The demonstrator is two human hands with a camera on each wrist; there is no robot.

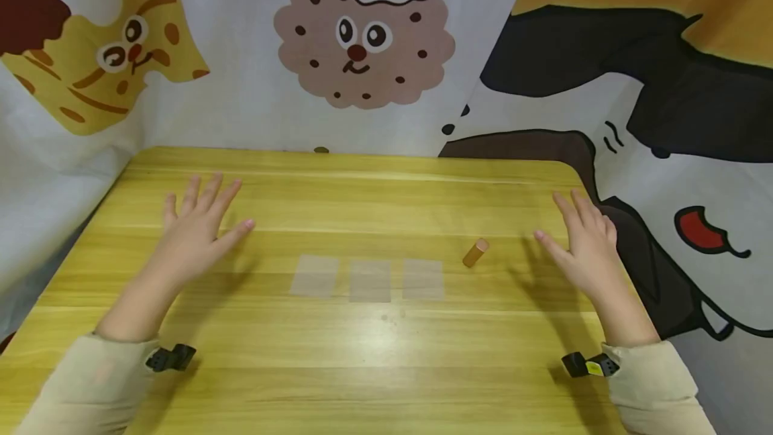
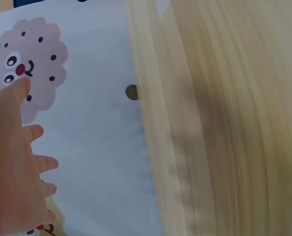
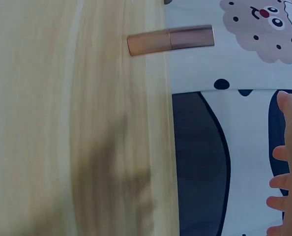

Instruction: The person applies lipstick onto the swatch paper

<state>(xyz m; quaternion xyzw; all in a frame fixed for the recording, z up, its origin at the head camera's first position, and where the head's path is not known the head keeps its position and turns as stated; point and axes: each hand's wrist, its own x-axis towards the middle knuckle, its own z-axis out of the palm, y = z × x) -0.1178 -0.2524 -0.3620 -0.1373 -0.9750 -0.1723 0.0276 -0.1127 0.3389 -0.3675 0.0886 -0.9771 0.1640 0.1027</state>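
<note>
My left hand [image 1: 192, 237] hovers above the left side of the table [image 1: 338, 368], fingers spread and holding nothing. Over on the right side, my right hand [image 1: 587, 254] is likewise spread and holds nothing. The nearest thing to it is a copper-coloured lipstick tube [image 1: 476, 253], upright on the table a short way to its left. In the right wrist view, a seam runs round the middle of the tube [image 3: 170, 40]. Left of the tube lie three pale, see-through squares in a row: a left one [image 1: 315, 276], a middle one [image 1: 370, 281] and a right one [image 1: 423, 279].
A white cloth [image 1: 235, 119] printed with cartoon figures hangs behind the table and along its sides. Each sleeve cuff carries a small black wrist camera, the left one [image 1: 172, 358] and the right one [image 1: 588, 364]. Light glares off the table's middle.
</note>
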